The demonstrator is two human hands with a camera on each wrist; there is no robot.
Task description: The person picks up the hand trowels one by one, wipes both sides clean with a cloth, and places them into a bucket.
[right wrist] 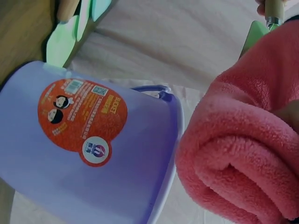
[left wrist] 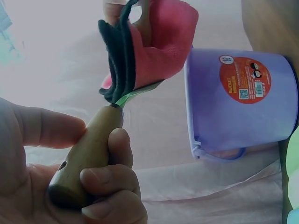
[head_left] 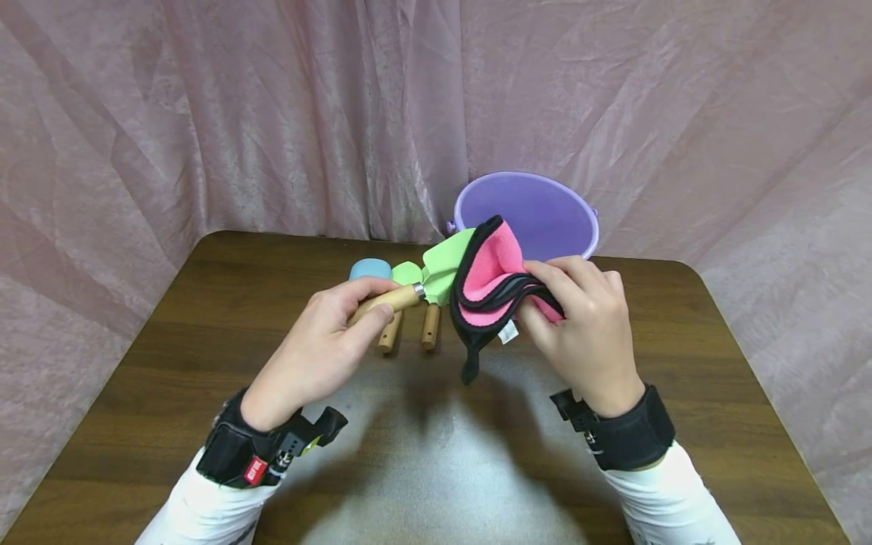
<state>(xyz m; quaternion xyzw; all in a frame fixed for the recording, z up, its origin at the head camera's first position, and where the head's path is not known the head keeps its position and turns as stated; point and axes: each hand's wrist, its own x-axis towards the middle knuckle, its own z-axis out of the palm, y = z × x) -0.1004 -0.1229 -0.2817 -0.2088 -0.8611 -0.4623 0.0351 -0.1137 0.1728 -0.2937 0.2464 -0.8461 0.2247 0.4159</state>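
My left hand [head_left: 320, 344] grips the wooden handle of a green-bladed garden trowel [head_left: 444, 256], thumb and fingers around the grip. The trowel is held above the table, its blade pointing right. My right hand [head_left: 586, 333] pinches a folded pink cloth [head_left: 496, 253] with black edging and a small hanging loop. This cloth overlaps the far end of the blade and hides its tip. In the right wrist view the fluffy cloth [right wrist: 233, 144] shows as thick folds, with part of the trowel blade [right wrist: 254, 36] behind it.
A purple bucket [head_left: 545, 198] with an orange label stands at the back edge of the table. Two more green tools with wooden handles [head_left: 431, 327] lie beneath the held trowel. A light blue object [head_left: 370, 268] is beside them. A pink curtain [head_left: 306, 113] hangs behind.
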